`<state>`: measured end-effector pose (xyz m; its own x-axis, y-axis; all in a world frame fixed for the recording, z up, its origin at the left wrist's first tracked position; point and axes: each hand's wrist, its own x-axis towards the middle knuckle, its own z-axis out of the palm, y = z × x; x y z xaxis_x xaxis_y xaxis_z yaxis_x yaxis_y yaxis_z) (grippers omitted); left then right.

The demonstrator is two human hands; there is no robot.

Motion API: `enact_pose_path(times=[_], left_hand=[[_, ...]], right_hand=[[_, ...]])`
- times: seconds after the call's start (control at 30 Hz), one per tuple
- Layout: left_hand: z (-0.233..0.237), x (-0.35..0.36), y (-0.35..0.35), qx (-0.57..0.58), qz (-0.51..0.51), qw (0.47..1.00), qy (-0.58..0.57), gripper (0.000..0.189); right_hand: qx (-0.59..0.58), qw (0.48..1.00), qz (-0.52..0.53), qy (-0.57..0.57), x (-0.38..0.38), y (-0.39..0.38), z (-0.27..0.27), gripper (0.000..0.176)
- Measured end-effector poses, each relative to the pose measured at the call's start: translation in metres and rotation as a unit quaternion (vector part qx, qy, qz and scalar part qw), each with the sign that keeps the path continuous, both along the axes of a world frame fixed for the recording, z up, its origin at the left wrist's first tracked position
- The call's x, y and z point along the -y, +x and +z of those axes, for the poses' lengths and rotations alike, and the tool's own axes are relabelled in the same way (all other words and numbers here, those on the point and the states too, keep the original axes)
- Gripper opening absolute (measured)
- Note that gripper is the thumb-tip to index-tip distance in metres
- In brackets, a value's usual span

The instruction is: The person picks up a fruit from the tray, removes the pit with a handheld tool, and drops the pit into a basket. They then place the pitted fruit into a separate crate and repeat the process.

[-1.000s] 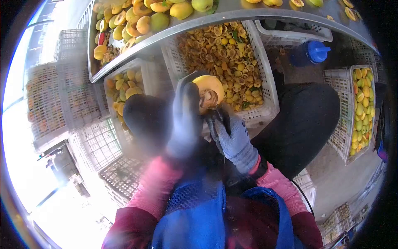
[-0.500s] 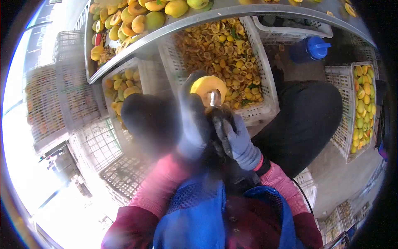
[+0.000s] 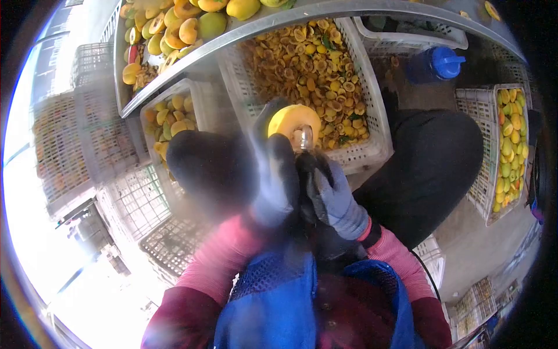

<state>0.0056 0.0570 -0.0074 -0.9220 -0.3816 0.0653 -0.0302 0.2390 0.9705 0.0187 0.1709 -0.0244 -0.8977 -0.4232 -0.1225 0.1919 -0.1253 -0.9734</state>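
Both my hands wear gloves with dark fingers and pale blue-grey backs. My left hand (image 3: 273, 168) is closed round a halved yellow fruit (image 3: 280, 121), peach-like, its cut face turned up toward me. My right hand (image 3: 328, 189) grips a spoon-like metal tool (image 3: 302, 139), whose shiny rounded end rests at the brownish centre of the cut face. The tool's handle is mostly hidden by the fingers. Beneath the hands stands a white crate (image 3: 372, 99) full of brown and yellow fruit scraps.
A metal-edged table (image 3: 256, 34) with yellow-green fruit crosses the top. Fruit-filled crates stand at left (image 3: 195, 96) and right (image 3: 479, 145). A blue jug (image 3: 444, 64) is on the floor. Stacked crates (image 3: 64, 139) fill the far left. My knees flank the scrap crate.
The fruit half has turned slightly in my left hand, and the metal end has shifted a little on its cut face. My grips look the same; the view has moved slightly.
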Motion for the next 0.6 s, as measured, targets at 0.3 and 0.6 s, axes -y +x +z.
enact_pose_path(times=[0.3, 0.6], left_hand=[[0.014, 0.06, -0.002, 0.079, -0.204, 0.972, -0.083, 0.034], [0.017, 0.051, -0.003, -0.003, -0.222, 0.968, -0.119, 0.032]], right_hand=[[0.049, 0.994, 0.08, 0.06, -0.006, -0.014, 0.013, 0.028], [0.046, 0.989, 0.128, 0.066, 0.002, 0.008, -0.001, 0.033]])
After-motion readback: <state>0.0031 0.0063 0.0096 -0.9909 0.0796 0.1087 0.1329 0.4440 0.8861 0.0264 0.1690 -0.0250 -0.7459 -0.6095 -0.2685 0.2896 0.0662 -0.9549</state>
